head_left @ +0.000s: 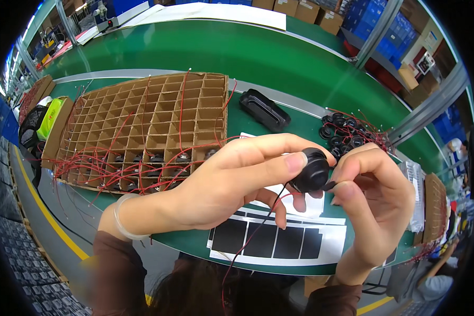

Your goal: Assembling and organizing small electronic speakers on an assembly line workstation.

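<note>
Centrally, a small round black speaker (312, 169) sits between both hands, lifted above the table (247, 52). The left hand (231, 181) closes on it from nine o'clock: thumb laid along its near side, index finger curled over its top, the other fingers (279, 208) bent loosely beneath. The right hand (376, 203) meets it from three o'clock, thumb and forefinger pinched together at a small black piece on the speaker's lower right edge; what exactly that piece is cannot be told. A clear bracelet (122, 217) rings the left wrist, and brown sleeves (116, 274) cover both forearms.

From under the speaker a red wire (247, 242) and a black one hang toward six o'clock, crossing a white sheet (279, 245) that carries a row of black rectangular pads (260, 241). That sheet lies on the table just below the hands, at about six o'clock from the speaker.

At ten o'clock, well apart, a cardboard grid tray (158, 118) rests on the table; its nearest rows hold more black speakers with red wires (116, 163) trailing out over the cells and front edge, while the farther cells show bare cardboard. At twelve o'clock lies a black oblong frame (264, 109). At one o'clock, near the right hand, a loose heap of speakers (347, 131) with red leads sits on the table. Farther out at ten o'clock, beside the tray, is a yellow-green bag (50, 117). Cardboard boxes (321, 18) line the far side at twelve to one o'clock.
</note>
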Demonstrator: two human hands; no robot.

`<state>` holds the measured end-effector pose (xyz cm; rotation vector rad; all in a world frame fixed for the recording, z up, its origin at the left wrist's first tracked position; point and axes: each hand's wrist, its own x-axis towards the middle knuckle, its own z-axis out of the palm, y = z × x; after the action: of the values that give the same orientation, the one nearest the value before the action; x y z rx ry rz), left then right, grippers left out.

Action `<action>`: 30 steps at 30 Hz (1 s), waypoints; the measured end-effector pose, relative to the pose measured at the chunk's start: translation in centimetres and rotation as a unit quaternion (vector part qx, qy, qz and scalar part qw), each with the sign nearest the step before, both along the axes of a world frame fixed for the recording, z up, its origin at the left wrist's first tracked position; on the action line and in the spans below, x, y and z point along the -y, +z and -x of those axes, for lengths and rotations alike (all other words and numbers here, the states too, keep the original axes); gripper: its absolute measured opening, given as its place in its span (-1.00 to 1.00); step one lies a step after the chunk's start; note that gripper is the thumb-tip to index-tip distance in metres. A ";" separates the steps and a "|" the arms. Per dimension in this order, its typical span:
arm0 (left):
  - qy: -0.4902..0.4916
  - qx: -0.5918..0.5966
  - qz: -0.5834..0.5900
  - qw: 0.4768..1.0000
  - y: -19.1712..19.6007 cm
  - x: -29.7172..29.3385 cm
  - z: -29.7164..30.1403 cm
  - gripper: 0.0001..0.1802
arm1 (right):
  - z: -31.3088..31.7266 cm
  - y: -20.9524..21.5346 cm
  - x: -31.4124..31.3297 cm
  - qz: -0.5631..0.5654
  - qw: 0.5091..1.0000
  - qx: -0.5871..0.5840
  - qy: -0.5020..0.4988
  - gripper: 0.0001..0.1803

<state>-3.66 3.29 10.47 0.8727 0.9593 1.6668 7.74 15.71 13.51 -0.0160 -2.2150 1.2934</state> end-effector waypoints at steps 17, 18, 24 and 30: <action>-0.008 -0.037 -0.009 0.999 0.0 0.1 0.0 -0.56 | -0.2 0.1 0.2 0.049 0.997 0.056 0.011 -0.91; -0.009 -0.037 -0.008 0.999 0.0 0.1 0.0 -0.56 | -0.2 0.2 0.2 0.050 0.997 0.057 0.009 -0.91; -0.008 -0.036 -0.006 0.999 0.0 0.1 0.0 -0.56 | -0.1 0.1 0.3 0.049 0.997 0.056 0.009 -0.93; -0.003 -0.033 -0.003 0.999 0.0 0.1 -0.1 -0.55 | 0.0 0.1 0.4 0.039 0.998 0.052 0.002 -0.93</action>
<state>-3.57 3.14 10.50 0.9377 0.9965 1.6456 7.78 15.31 13.57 -0.1110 -2.2496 1.4104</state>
